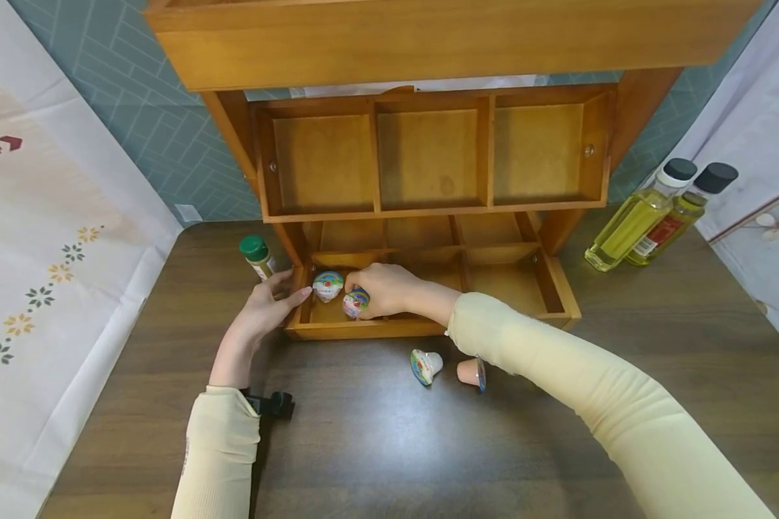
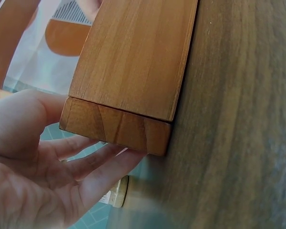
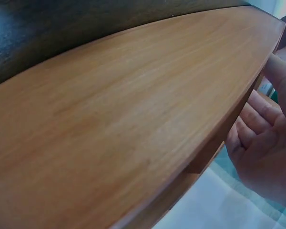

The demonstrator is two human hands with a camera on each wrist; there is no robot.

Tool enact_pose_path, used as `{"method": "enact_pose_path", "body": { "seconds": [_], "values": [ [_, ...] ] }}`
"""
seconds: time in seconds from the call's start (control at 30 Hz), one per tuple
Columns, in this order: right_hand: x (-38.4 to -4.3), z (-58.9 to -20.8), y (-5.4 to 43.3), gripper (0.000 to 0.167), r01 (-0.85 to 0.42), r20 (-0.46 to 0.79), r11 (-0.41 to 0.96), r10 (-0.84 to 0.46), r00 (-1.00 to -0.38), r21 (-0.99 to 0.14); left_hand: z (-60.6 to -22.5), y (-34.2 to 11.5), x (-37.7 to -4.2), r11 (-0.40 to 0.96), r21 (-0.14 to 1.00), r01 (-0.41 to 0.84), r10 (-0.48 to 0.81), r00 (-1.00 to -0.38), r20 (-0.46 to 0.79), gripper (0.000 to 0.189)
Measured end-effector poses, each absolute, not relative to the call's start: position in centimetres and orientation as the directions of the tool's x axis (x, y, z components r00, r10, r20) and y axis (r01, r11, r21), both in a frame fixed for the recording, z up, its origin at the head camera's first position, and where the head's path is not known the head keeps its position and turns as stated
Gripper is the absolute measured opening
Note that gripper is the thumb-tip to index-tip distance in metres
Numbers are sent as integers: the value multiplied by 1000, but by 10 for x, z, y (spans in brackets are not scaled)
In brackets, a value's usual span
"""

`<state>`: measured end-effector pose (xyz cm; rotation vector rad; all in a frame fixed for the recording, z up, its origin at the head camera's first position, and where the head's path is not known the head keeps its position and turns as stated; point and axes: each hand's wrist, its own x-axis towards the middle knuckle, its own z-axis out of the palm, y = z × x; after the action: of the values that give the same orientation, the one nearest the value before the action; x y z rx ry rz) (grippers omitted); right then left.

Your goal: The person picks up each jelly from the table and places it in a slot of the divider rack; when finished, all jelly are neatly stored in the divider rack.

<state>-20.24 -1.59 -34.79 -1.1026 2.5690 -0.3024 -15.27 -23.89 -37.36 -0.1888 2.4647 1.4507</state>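
Note:
A wooden rack with tiers of compartments stands on the table. My right hand reaches over its lower front wall and pinches a jelly cup with a colourful lid. Beside it, another jelly cup sits lid up in the lower left compartment. At that compartment's outer corner, my left hand grips the side wall, thumb on the upper edge, fingers along the outside, as the left wrist view shows. In the right wrist view the front board hides the held cup. Two more jelly cups lie tipped on the table before the rack.
A green-capped bottle stands left of the rack, behind my left hand. Two oil bottles with dark caps stand to the right. The upper compartment tray overhangs the lower one. Patterned cloth hangs at both sides.

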Motion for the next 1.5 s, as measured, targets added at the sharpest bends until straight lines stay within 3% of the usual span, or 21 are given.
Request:
{"method": "enact_pose_path", "body": {
  "seconds": [0.27, 0.5, 0.83, 1.1, 1.3, 1.5],
  "values": [
    [-196, -342, -11, 54, -639, -252, 687, -725, -642, -346, -372, -237, -153, 500, 828, -253, 28, -951, -308, 73],
    [-190, -340, 6, 43, -679, -177, 579, -804, -568, -451, -371, -238, -149, 493, 837, -236, 37, -956, -291, 72],
    [-175, -336, 43, 43, -671, -105, 552, -805, -585, -495, -371, -238, -149, 502, 833, -234, 43, -955, -294, 73],
    [-159, -327, 70, 42, -680, -77, 493, -836, -544, -542, -373, -239, -149, 504, 833, -228, 45, -956, -289, 72],
    [-138, -324, 88, 41, -681, -87, 488, -841, -534, -545, -373, -238, -150, 504, 834, -223, 53, -956, -288, 73],
    [-117, -330, 99, 41, -725, -86, 512, -839, -538, -461, -372, -238, -149, 493, 842, -219, 59, -957, -284, 73]
  ]
}}
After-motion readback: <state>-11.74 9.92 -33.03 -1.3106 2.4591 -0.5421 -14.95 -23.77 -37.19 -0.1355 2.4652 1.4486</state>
